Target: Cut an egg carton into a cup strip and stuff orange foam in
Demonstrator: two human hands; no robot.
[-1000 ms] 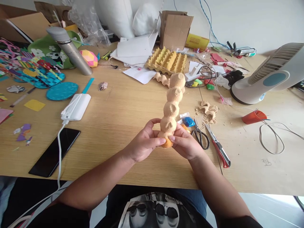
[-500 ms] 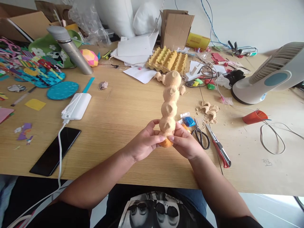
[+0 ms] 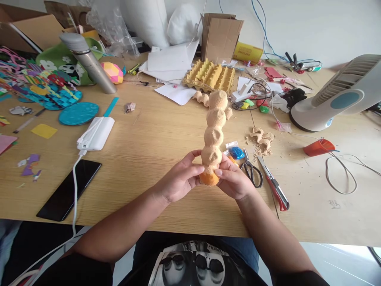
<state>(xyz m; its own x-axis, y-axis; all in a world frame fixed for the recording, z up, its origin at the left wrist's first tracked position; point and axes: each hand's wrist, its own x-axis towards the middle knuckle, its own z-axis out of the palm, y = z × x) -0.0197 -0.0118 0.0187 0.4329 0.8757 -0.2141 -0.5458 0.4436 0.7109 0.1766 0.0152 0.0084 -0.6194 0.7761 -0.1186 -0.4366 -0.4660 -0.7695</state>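
Note:
A tan, bumpy strip of egg-carton cups stands upright between my hands, with an orange section at its near end. My left hand grips that end from the left, thumb on top. From the right, my right hand holds the same end, its thumb resting near the orange part. Fingers beneath the strip are partly hidden. Close to my right hand lie black-handled scissors, a blue round item in a clear wrapper, and a red utility knife.
Tan carton scraps lie right of the strip. Behind it is a yellow egg tray. A white fan and an orange cup stand at right. At left are a phone, a power bank and a steel bottle.
The strip has shifted and tilted slightly to the right, and more of its orange end shows between my thumbs. Both hands keep their hold.

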